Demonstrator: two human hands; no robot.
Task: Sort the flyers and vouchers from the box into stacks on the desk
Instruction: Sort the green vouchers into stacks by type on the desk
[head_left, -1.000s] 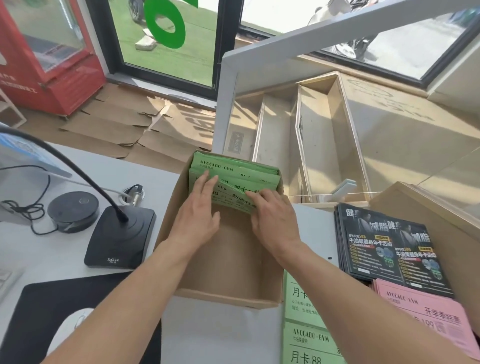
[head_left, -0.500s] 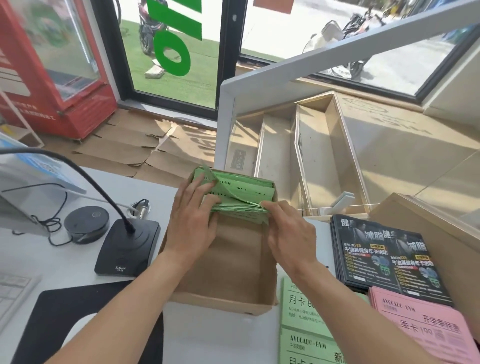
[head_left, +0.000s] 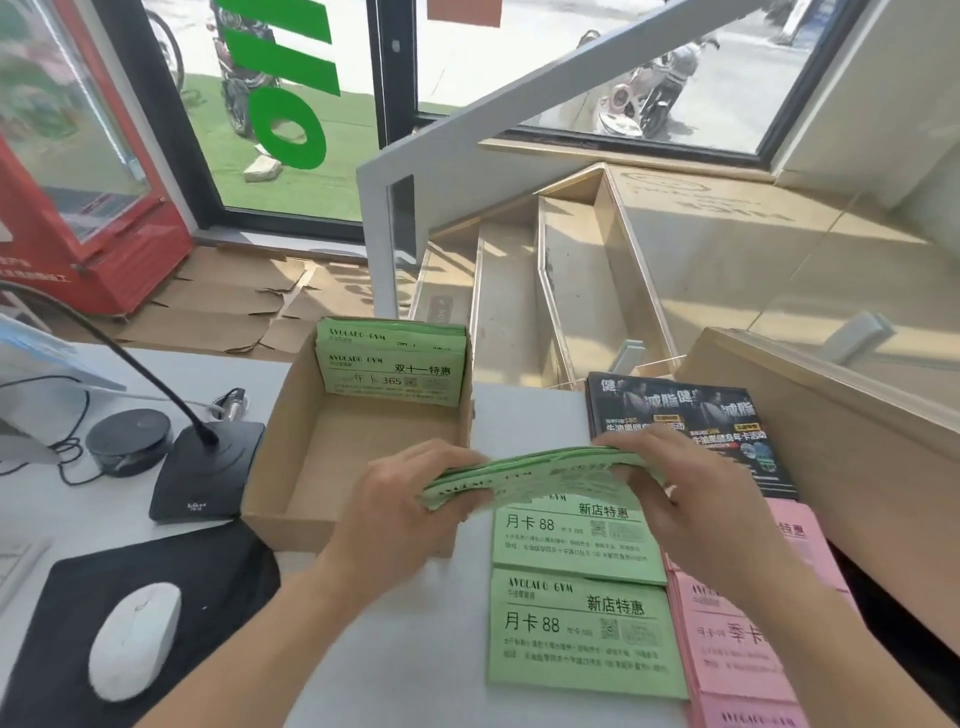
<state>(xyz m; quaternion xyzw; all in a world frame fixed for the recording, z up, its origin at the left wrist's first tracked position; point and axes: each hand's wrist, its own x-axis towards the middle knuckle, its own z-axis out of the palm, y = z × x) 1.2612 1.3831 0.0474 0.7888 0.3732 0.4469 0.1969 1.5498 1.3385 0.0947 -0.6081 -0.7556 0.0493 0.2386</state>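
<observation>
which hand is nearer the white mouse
Left. The left hand grips the green voucher bundle up and right of the white mouse; the right hand holds the bundle's far end, further right.

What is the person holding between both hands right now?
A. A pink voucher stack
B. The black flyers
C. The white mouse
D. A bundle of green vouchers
D: both the left hand and right hand grip a bundle of green vouchers above the desk, beside the cardboard box.
</observation>
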